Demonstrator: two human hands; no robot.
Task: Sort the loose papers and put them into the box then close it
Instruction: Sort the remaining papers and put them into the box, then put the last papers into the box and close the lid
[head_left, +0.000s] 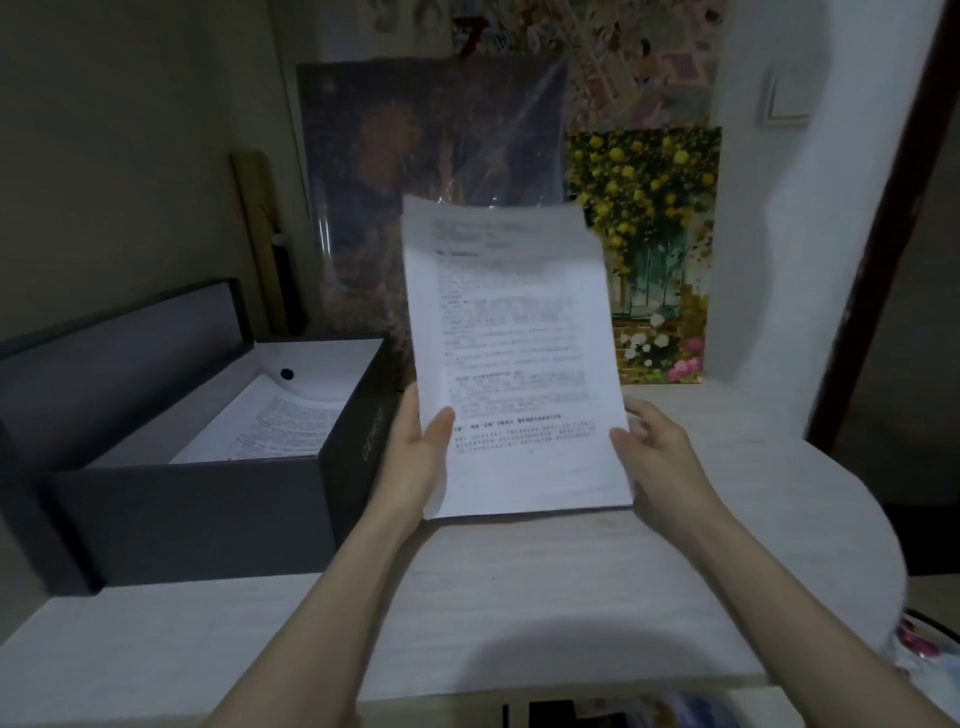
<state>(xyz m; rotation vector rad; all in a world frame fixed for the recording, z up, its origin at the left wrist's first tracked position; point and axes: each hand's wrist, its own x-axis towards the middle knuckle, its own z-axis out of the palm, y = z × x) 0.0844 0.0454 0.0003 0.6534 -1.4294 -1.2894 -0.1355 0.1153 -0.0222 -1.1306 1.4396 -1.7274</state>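
I hold a stack of printed white papers (514, 358) upright above the table, its lower edge close to the tabletop. My left hand (415, 457) grips the stack's lower left edge, thumb on the front. My right hand (660, 452) holds the lower right edge, fingers curled behind it. To the left stands a dark grey box (197, 509), open, with its lid (119, 343) tilted up at the back. More printed sheets (275, 426) lie inside the box.
The pale wooden table (545, 597) runs under my arms, with a rounded edge on the right. Two paintings lean on the wall behind: a dark wrapped one (431, 182) and a yellow-flower one (654, 249). A dark door frame (883, 234) stands at the right.
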